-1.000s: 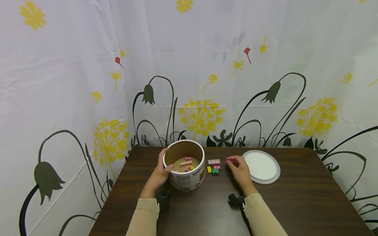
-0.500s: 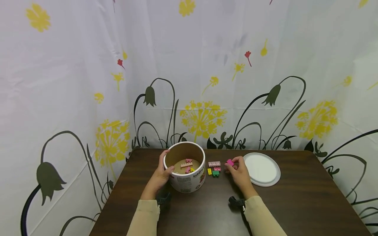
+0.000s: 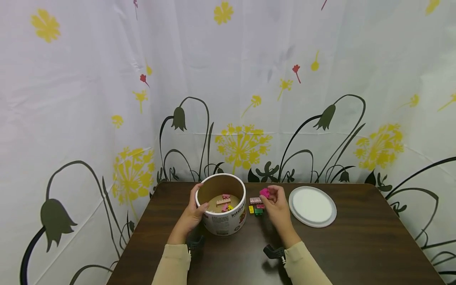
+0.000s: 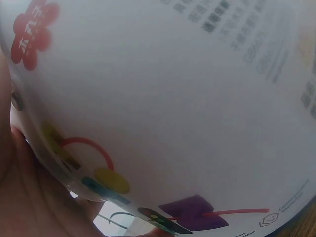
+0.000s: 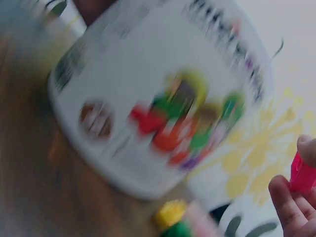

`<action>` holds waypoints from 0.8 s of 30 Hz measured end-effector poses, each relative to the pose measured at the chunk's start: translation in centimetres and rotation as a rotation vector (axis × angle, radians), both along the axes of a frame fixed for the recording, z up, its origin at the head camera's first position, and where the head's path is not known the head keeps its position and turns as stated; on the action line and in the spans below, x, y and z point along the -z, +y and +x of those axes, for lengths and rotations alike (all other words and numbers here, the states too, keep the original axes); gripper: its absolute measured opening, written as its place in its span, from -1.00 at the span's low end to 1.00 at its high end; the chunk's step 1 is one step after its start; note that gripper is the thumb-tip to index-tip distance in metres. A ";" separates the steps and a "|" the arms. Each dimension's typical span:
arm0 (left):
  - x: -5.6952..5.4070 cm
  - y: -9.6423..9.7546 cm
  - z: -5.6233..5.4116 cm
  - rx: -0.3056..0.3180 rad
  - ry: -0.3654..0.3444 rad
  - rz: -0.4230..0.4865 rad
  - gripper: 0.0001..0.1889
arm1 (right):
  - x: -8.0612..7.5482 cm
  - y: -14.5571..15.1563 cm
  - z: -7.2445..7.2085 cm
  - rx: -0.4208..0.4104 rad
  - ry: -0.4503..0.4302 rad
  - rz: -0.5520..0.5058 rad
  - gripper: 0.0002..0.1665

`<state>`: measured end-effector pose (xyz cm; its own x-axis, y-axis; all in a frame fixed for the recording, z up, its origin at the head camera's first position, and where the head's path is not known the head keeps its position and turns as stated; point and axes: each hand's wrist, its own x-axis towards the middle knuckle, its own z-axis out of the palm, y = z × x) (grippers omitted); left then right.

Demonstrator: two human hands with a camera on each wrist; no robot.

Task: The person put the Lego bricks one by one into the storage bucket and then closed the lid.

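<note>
My left hand grips the left rim of a round white tub, thumb over the near edge and fingers outside. Several pink and yellow toy bricks lie on the tub's floor. Between thumb and fingers my right hand pinches a bright pink toy brick, held up just right of the tub; it also shows in the right wrist view as a pink brick. Below that hand's left side sit a pale pink brick, a yellow brick and a green brick on the table.
A round white lid lies flat on the dark wooden table, right of my right hand. Behind the table's far edge hangs a white curtain printed with flowers. Dark wrist cameras sit under both wrists.
My right hand has lifted the bright pink brick off the table and carried it left, toward the tub. The left hand keeps its grip on the rim.
</note>
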<state>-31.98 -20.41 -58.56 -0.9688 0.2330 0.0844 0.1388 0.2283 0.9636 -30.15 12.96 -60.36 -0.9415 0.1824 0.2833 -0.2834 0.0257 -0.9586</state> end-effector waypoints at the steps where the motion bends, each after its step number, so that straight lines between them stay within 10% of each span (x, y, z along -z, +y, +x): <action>1: 0.1 0.0 0.0 0.002 -0.007 0.008 -0.04 | -0.7 -0.3 0.1 -0.019 0.025 -0.010 -0.44; 7: 0.2 0.0 0.0 0.016 0.007 0.016 -0.05 | -6.0 -2.5 0.1 -0.128 0.076 -0.099 -0.50; 17: -0.1 -0.1 -0.5 0.015 0.023 -0.008 -0.08 | -9.9 -9.0 -3.9 -0.483 -0.082 -0.691 -0.74; 24: 0.2 -0.1 -0.4 0.030 0.004 -0.002 -0.06 | -9.1 -11.4 -4.8 -0.505 -0.170 -0.399 -0.65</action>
